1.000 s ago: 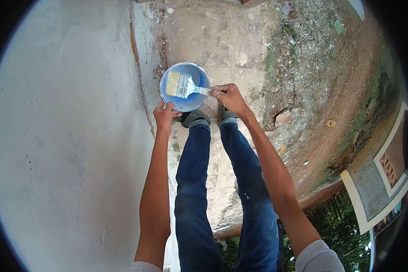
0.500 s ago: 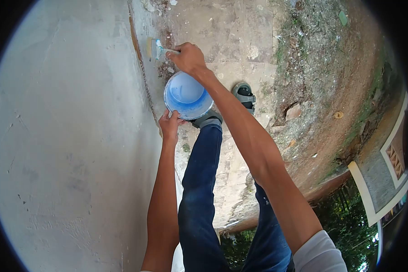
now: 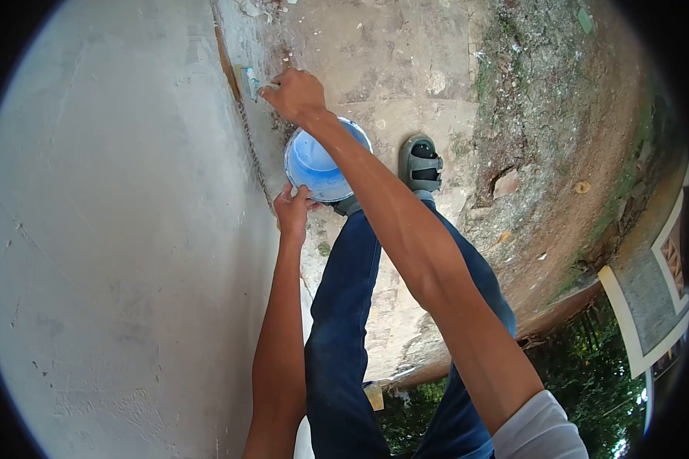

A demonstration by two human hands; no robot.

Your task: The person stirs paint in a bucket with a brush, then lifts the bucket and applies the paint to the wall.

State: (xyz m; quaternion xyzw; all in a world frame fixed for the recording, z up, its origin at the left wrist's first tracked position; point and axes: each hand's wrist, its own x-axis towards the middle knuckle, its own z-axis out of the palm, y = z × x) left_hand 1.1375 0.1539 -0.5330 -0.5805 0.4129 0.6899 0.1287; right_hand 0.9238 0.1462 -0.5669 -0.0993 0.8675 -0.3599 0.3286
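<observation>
Gripping a paintbrush [image 3: 247,80] by its handle, the right hand [image 3: 295,93] held the bristles against the foot of the grey wall [image 3: 130,229]. The left hand [image 3: 293,205] was closed on the near rim of a bucket [image 3: 318,164] of blue paint, which sat under the right forearm. A sandal [image 3: 420,162] stood just beside the bucket.

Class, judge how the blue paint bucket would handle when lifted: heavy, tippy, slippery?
Probably light: the left hand alone grips the bucket by its rim. Likely to slosh if tilted, as blue paint pools inside.
</observation>
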